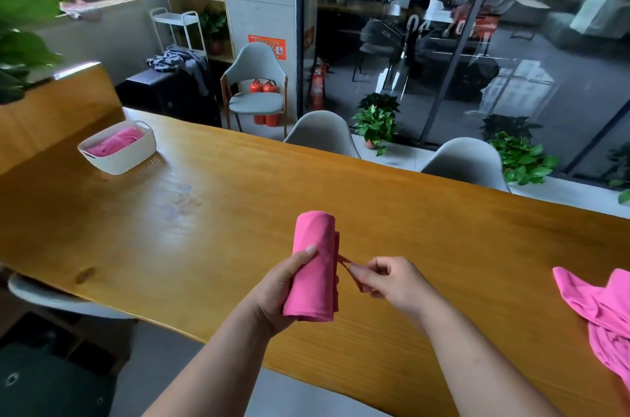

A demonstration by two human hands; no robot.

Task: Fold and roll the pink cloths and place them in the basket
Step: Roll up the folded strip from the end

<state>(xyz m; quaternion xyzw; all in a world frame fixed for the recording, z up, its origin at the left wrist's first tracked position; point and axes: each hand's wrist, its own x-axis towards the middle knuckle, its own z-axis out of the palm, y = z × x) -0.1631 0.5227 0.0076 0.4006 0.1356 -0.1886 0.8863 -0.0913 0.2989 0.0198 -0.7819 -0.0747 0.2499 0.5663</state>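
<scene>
Curled round the lower half of a rolled pink cloth [313,266], the left hand [281,287] grips it from the left side, with the thumb lying across the front of the roll and the fingers hidden behind it. The roll points away from the person and sits over the near part of a long yellow-brown wooden table [204,229]; whether it touches the wood cannot be told. Just to its right, the right hand [388,280] pinches a thin pink loop [346,263] that sticks out from the roll's right edge, thumb and forefinger pressed together on it and the other fingers curled in. At the right edge of the view a crumpled loose pink cloth [603,311] lies spread on the table, well apart from both hands. Far off to the left, near the table's far corner, stands a white ribbed plastic basket [126,160] with folded pink cloths [114,143] inside it. Two pale grey shell chairs [322,133] are pushed in along the far side of the table, and a third stands further back. Green leafy potted plants [375,125] sit on the floor by a dark glass wall [443,58]. Red fire extinguishers [264,87] stand under the third chair.
</scene>
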